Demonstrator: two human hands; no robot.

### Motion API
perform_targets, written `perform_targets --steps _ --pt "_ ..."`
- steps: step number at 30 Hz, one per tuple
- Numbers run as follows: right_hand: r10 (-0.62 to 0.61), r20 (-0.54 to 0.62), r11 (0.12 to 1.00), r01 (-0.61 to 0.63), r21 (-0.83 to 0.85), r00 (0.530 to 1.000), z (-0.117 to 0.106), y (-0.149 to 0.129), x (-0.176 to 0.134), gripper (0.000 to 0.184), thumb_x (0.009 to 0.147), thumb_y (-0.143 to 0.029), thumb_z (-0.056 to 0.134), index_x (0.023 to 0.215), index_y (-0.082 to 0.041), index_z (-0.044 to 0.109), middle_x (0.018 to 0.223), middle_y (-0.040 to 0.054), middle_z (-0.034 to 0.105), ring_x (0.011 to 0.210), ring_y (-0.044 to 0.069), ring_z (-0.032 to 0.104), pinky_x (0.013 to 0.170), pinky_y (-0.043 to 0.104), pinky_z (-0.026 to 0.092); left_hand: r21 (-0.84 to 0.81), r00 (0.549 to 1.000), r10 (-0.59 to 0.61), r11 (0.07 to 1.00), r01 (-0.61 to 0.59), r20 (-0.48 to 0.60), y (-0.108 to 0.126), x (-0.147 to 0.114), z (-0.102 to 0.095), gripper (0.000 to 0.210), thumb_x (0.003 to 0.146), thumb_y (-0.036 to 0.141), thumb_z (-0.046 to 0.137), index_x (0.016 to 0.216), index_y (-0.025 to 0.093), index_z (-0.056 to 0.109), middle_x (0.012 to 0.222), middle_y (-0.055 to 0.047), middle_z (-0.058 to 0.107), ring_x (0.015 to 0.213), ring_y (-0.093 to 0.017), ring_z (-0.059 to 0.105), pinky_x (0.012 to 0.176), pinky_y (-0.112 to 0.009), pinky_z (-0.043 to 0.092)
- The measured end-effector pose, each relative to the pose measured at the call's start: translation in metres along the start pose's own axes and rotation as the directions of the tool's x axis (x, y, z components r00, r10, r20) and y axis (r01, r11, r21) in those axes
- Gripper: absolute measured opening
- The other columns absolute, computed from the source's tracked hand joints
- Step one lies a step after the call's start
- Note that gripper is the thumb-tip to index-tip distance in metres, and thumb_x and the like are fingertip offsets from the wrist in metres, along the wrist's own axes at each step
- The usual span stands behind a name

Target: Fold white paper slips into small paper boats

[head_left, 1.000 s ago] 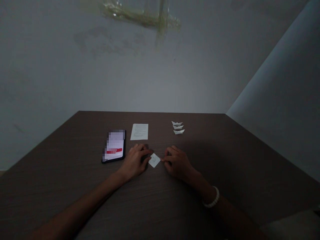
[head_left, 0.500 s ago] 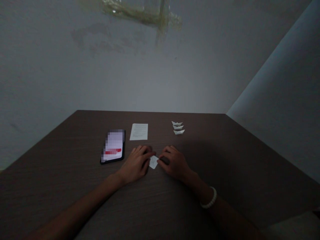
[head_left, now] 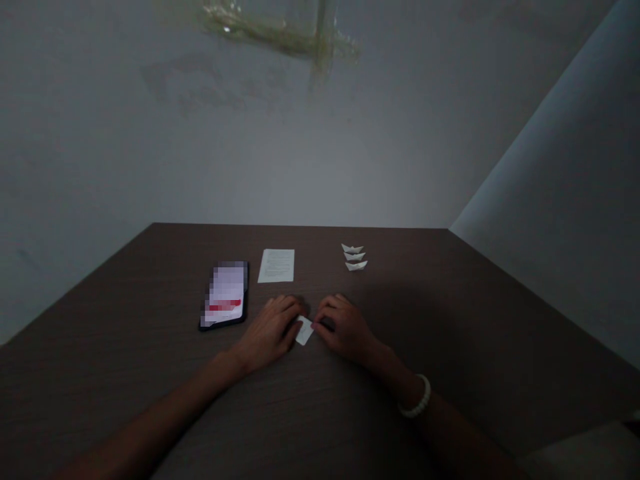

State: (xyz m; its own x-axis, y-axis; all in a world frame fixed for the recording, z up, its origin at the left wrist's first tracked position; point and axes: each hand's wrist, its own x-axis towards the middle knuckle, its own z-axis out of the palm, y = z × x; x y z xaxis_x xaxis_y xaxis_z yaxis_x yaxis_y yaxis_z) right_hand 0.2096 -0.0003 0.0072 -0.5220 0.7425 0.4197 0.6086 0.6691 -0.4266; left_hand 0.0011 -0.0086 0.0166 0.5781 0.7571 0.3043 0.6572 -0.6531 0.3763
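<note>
A small folded piece of white paper [head_left: 305, 331] lies between my hands, low over the dark table. My left hand [head_left: 273, 331] grips its left corner, with the thumb at the near side and the other fingers curled behind. At the right corner, the thumb and forefinger of my right hand [head_left: 346, 328] pinch the paper. A pale beaded bracelet [head_left: 420, 398] circles my right wrist. Beyond my right hand stand three small folded paper boats [head_left: 355, 257], one behind another.
A phone [head_left: 224, 297] with a lit, blurred screen lies to the left of my left hand. Behind it and to the right rests a stack of printed paper sheets [head_left: 277, 266]. The brown wooden table [head_left: 200, 240] reaches back to a stained grey wall [head_left: 320, 160].
The folded paper has turned slightly and sits a little lower between my fingers. My left forefinger has drawn back from its top corner. The view has shifted slightly.
</note>
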Motion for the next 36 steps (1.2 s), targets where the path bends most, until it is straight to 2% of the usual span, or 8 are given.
perform_targets --steps 4,7,11,15,19,25,31,36 --pt "-0.015 0.024 1.000 0.016 -0.005 1.000 0.000 -0.001 0.000 0.005 0.083 -0.019 0.065 0.082 -0.018 0.060 0.092 0.0050 0.061 0.087 0.019 0.052 0.081 0.032 0.041 0.022 1.000 -0.016 1.000 0.017 -0.016 0.001 0.001 -0.001 0.026 0.088 0.024 0.051 0.113 0.017 0.055 0.112 -0.009 0.054 0.103 -0.026 0.049 0.090 -0.042 0.040" --pt "-0.021 0.042 1.000 0.022 -0.013 0.999 -0.002 -0.002 0.000 0.004 0.085 -0.019 0.062 0.084 -0.017 0.059 0.091 0.0052 0.062 0.086 0.018 0.052 0.079 0.031 0.041 0.039 0.999 -0.038 0.998 0.038 -0.010 0.001 0.003 -0.003 0.026 0.088 0.029 0.053 0.111 0.017 0.058 0.111 -0.009 0.054 0.102 -0.026 0.049 0.088 -0.042 0.041" --pt "-0.026 0.046 0.999 0.027 -0.021 0.999 -0.003 -0.004 0.000 0.004 0.087 -0.020 0.059 0.085 -0.017 0.057 0.089 0.0049 0.062 0.085 0.019 0.051 0.078 0.031 0.040 -0.002 0.999 -0.035 0.999 0.035 -0.005 0.001 0.003 -0.003 0.023 0.089 0.030 0.052 0.108 0.019 0.059 0.109 -0.008 0.055 0.102 -0.025 0.050 0.089 -0.042 0.041" --pt "-0.020 0.027 0.999 0.020 -0.027 0.999 -0.001 -0.003 0.000 0.004 0.088 -0.019 0.057 0.085 -0.017 0.056 0.087 0.0045 0.062 0.083 0.018 0.050 0.076 0.031 0.039 -0.053 0.997 -0.047 0.998 0.044 -0.059 0.000 0.003 -0.003 0.027 0.086 0.027 0.057 0.111 0.019 0.056 0.110 -0.007 0.056 0.103 -0.024 0.050 0.089 -0.041 0.041" --pt "-0.002 0.024 1.000 0.003 -0.028 1.000 -0.001 -0.001 0.000 0.004 0.089 -0.018 0.056 0.085 -0.017 0.056 0.086 0.0043 0.062 0.082 0.018 0.050 0.074 0.030 0.038 -0.053 0.994 -0.069 0.996 0.065 -0.087 -0.003 0.003 -0.002 0.011 0.085 0.023 0.057 0.094 0.017 0.060 0.097 -0.006 0.059 0.091 -0.022 0.052 0.083 -0.039 0.042" --pt "0.000 0.041 0.998 0.003 -0.056 0.999 -0.003 0.004 -0.001 0.003 0.086 -0.018 0.060 0.085 -0.017 0.059 0.087 0.0044 0.062 0.083 0.018 0.050 0.075 0.030 0.038 -0.046 0.995 -0.023 0.999 0.019 -0.096 -0.011 0.002 0.006 0.009 0.085 0.018 0.057 0.079 0.016 0.063 0.082 -0.004 0.061 0.083 -0.021 0.052 0.078 -0.037 0.043" --pt "-0.054 0.046 0.997 0.057 -0.058 0.997 -0.005 0.003 -0.002 0.006 0.086 -0.022 0.061 0.090 -0.018 0.064 0.091 0.0047 0.062 0.086 0.018 0.051 0.079 0.031 0.040 -0.009 0.992 0.074 0.997 -0.075 -0.098 -0.009 -0.001 0.007 0.017 0.089 0.013 0.050 0.081 0.015 0.064 0.083 -0.007 0.060 0.083 -0.021 0.051 0.074 -0.033 0.044" --pt "-0.077 0.017 0.996 0.078 -0.053 0.997 -0.006 0.002 -0.002 0.006 0.085 -0.021 0.061 0.088 -0.019 0.066 0.090 0.0048 0.063 0.084 0.018 0.051 0.078 0.031 0.041 0.074 0.993 0.092 0.994 -0.086 -0.075 -0.004 -0.003 0.003 0.018 0.089 0.012 0.047 0.091 0.014 0.064 0.089 -0.009 0.061 0.084 -0.022 0.052 0.076 -0.036 0.045"
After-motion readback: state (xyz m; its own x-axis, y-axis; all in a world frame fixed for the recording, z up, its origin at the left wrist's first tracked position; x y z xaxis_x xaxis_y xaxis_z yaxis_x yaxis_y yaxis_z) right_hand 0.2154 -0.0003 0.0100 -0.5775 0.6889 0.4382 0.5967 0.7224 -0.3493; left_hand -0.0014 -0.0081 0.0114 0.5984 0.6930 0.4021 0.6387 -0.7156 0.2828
